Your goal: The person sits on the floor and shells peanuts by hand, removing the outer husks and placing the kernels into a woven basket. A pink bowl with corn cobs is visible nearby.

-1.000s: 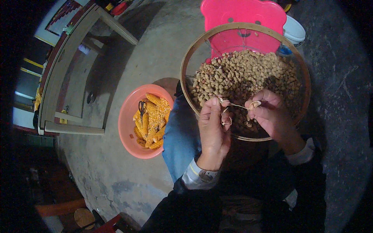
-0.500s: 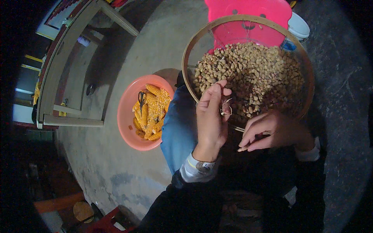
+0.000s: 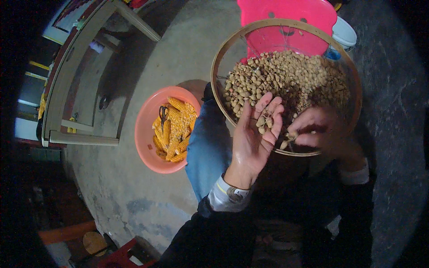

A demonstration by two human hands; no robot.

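Fingers (image 3: 268, 109) of the left hand (image 3: 252, 138) spread, palm up, a few pale brown nuts (image 3: 264, 123) resting on them. Left of it, on the concrete floor: round orange plastic basin (image 3: 145, 134) of yellow corn cobs (image 3: 175, 129). Round bamboo-rimmed sieve (image 3: 219, 96) holds the nut heap, on the lap. Right hand (image 3: 315, 134) at the sieve's near rim, fingers pinching something small; blurred. Step looks like sorting picked nuts. Next move calls for a steady, level palm.
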